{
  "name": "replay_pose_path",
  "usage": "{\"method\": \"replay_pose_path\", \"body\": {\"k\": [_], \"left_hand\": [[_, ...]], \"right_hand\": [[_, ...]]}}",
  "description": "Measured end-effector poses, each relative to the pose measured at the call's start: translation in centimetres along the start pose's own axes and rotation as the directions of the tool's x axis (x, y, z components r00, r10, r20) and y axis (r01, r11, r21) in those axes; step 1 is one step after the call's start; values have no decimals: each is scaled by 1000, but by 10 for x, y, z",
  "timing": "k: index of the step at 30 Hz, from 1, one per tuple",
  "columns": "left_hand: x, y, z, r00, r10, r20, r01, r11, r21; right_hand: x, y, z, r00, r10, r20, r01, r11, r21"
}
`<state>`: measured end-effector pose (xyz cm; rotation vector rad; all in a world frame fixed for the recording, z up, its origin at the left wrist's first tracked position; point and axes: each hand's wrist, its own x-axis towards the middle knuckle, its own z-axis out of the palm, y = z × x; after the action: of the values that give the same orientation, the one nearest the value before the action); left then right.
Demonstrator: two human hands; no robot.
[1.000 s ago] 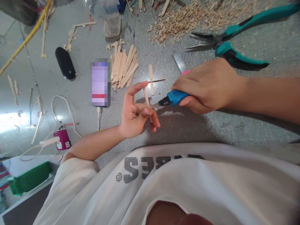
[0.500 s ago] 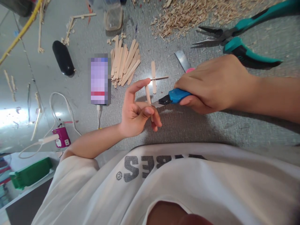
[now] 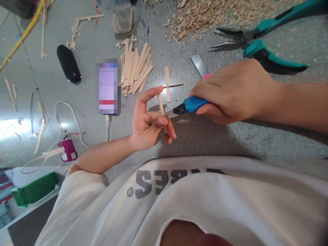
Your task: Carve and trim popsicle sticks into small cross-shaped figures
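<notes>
Between the thumb and fingers of my left hand [image 3: 148, 121] is a wooden craft stick [image 3: 161, 104], its upper end against the index fingertip. My right hand [image 3: 230, 92] is wrapped round a blue utility knife [image 3: 194, 104]. The knife's blade [image 3: 172, 113] points left and meets the stick near its middle, by my left thumb; I cannot tell how deep it bites. Just beyond my left fingertips, another craft stick [image 3: 167, 73] lies on the table with a thin dark rod [image 3: 177, 84] across it.
A heap of craft sticks [image 3: 135, 68] lies beside a phone [image 3: 108, 87]. Wood shavings [image 3: 200, 17] cover the far side, near teal-handled pliers [image 3: 266, 29]. A metal blade with a pink part [image 3: 200, 65] is beyond my right hand. A purple charger [image 3: 68, 150] and black case [image 3: 68, 64] stand left.
Almost nothing differs. Both hands, the stick and the knife keep the same pose, with only a tiny shift of the whole view.
</notes>
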<state>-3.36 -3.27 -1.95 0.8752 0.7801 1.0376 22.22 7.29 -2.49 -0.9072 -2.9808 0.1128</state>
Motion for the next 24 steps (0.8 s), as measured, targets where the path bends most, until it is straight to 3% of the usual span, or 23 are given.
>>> {"method": "replay_pose_path", "body": {"k": [7, 15, 24], "left_hand": [[-2, 0, -2, 1000, -21, -5, 21, 999, -38], [1, 0, 0, 999, 36, 16, -36, 999, -3], [1, -1, -3, 999, 33, 14, -33, 999, 4]], "right_hand": [[-1, 2, 2, 999, 23, -32, -19, 994, 105], [0, 1, -1, 993, -59, -105, 57, 998, -20], [7, -2, -13, 998, -35, -46, 36, 999, 21]]}}
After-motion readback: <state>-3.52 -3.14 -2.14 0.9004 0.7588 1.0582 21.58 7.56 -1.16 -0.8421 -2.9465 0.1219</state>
